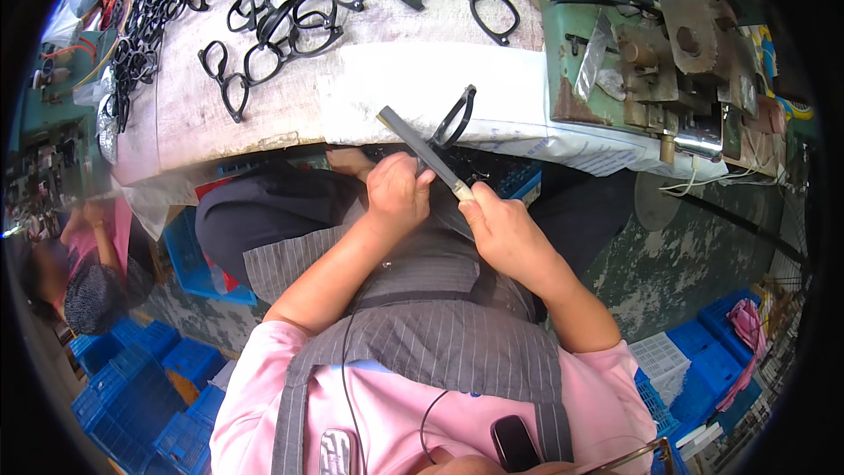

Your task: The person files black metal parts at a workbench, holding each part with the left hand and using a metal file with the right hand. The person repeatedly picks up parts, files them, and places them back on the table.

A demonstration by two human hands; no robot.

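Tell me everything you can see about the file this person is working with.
The file is a long, flat, grey bar, metal by its look, with a pale handle end. It slants from upper left to lower right. The right hand grips its handle; the left hand sits against its middle, holding a black eyeglass frame at the blade. Its tip reaches over the white-covered bench edge.

Between the hands, the file (420,151) is grey with a pale handle end, and the eyeglass frame (454,117) held against it is glossy black. Beyond the hands, the tabletop (290,97) wears an off-white cloth strewn with more black frames (290,22). To the right of the hands stands a green machine (651,53) with rusty brown metal parts. Below the hands, a grey pinstriped apron (440,343) covers a pink shirt (264,387). Blue crates (141,396) lie lower left.
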